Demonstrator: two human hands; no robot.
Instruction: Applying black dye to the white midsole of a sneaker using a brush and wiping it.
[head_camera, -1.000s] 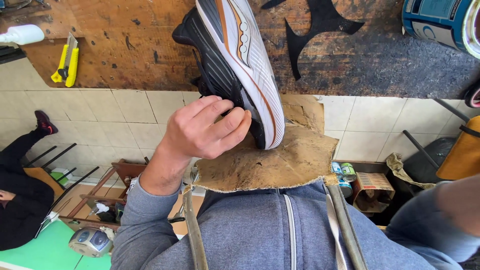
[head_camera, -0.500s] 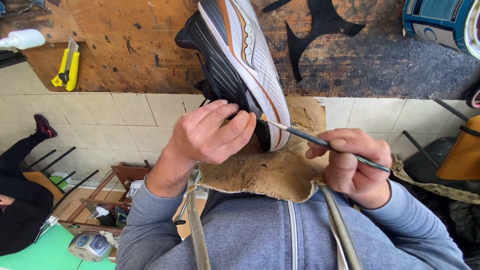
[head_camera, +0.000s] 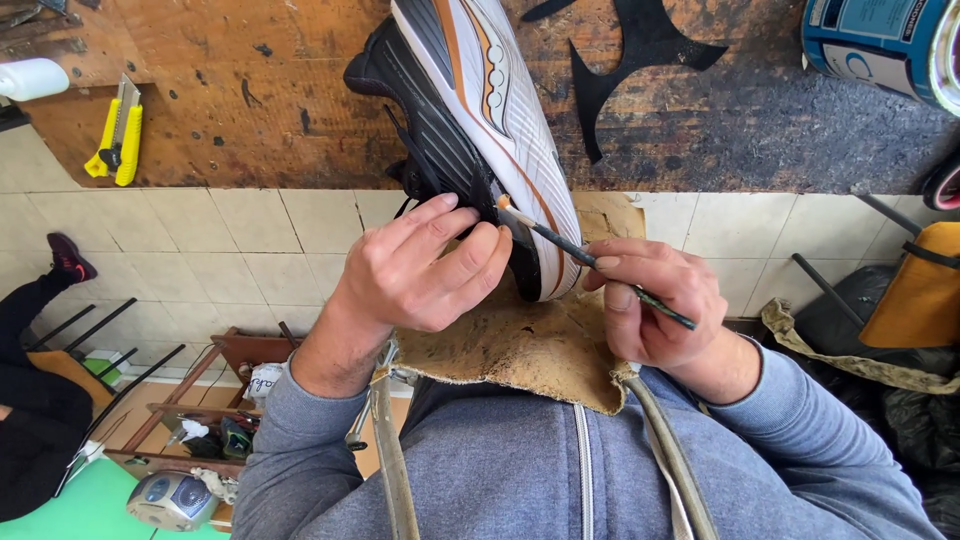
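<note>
A black, white and orange sports shoe (head_camera: 470, 110) lies sole-side up, its heel resting on a worn leather apron (head_camera: 520, 350) at my chest. My left hand (head_camera: 425, 265) grips the shoe at the heel, fingers curled over its black upper. My right hand (head_camera: 655, 305) holds a thin dark brush (head_camera: 590, 262) like a pen. The brush's pale tip touches the shoe's sole edge just beside my left fingertips.
A worn wooden workbench (head_camera: 250, 90) lies beyond the shoe, with a yellow utility knife (head_camera: 115, 135), a white bottle (head_camera: 35, 78), black cut-out leather pieces (head_camera: 640, 60) and a blue can (head_camera: 885, 45). Another person in black sits at the left (head_camera: 40, 400). A small radio (head_camera: 170, 498) stands below.
My right hand came into view with the brush and brought its tip up to the shoe's heel edge. My left hand kept its hold on the heel.
</note>
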